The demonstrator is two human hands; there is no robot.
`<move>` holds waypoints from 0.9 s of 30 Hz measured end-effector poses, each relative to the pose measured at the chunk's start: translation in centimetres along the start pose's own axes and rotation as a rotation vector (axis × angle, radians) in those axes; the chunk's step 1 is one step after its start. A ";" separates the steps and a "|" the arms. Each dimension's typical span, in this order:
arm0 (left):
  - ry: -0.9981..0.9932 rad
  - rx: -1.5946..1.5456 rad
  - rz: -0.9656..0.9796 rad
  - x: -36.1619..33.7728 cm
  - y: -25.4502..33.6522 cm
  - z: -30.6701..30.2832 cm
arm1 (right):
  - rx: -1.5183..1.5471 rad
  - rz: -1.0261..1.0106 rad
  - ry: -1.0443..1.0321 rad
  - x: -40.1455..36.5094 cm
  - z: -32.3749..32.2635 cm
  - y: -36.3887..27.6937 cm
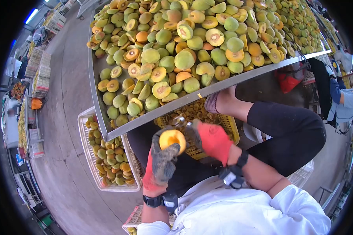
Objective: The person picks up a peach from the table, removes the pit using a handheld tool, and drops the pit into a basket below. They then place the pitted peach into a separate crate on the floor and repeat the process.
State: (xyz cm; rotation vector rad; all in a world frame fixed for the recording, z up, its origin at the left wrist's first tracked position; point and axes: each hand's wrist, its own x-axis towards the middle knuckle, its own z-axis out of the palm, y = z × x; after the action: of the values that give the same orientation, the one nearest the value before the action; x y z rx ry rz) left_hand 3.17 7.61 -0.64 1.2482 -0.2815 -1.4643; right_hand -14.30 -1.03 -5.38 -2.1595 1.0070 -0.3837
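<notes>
My left hand (163,166), in a red glove with a dark, soiled palm, is closed round a yellow peach half (169,138). The cut face points up and shows a hollow at its centre. Just right of it, my right hand (212,141) in a matching glove is closed on a small shiny metal tool (179,121), partly blurred. The tool's tip is above the peach half, and its handle is hidden in the glove. Both hands are over my lap, in front of the metal-edged table (157,110) heaped with halved green-yellow peaches (184,59).
Under the table edge stands a yellow crate (234,133) holding brown pits and scraps. A white crate (91,172) of peach halves is at my left, with another crate (131,217) by my left elbow. A person (343,98) is at far right; stacked crates (41,80) line the left.
</notes>
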 end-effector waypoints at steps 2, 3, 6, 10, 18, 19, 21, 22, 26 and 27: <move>-0.095 -0.009 -0.061 -1.7 0.7 1.4 | -0.047 0.185 -0.073 0.7 0.8 3.8; -0.082 0.040 -0.044 -1.9 0.9 1.6 | -0.039 0.342 -0.176 0.2 0.7 4.2; -0.026 -0.066 0.036 -1.4 0.8 -0.2 | 0.567 0.118 0.067 -0.4 3.7 5.1; 0.052 0.072 0.124 -1.8 1.2 -2.1 | 0.492 0.024 -0.054 -0.1 -0.1 0.3; 0.053 0.181 0.090 -2.4 1.5 -1.2 | 0.457 -0.118 -0.116 -0.6 -0.2 -3.7; 0.050 0.181 0.083 -2.3 1.4 -1.1 | 0.550 -0.080 -0.131 -0.7 0.2 -3.5; 0.044 0.181 0.076 -2.1 1.3 -1.0 | 0.641 -0.040 -0.144 -0.8 -0.1 -3.3; 0.049 0.181 0.073 -2.1 1.2 -1.0 | 0.466 -0.068 -0.161 -0.7 -0.9 -3.7; 0.081 0.191 0.079 -2.1 1.1 -0.6 | 0.298 -0.126 -0.122 -0.6 -0.3 -3.2; 0.081 0.192 0.077 -2.0 1.0 -0.7 | 0.300 -0.126 -0.121 -0.6 -0.2 -3.1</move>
State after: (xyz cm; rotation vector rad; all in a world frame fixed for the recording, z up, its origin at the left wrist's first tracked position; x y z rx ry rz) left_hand 3.92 9.28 0.83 1.4313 -0.4194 -1.3411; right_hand -13.12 0.67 -3.06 -1.9526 0.7001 -0.4283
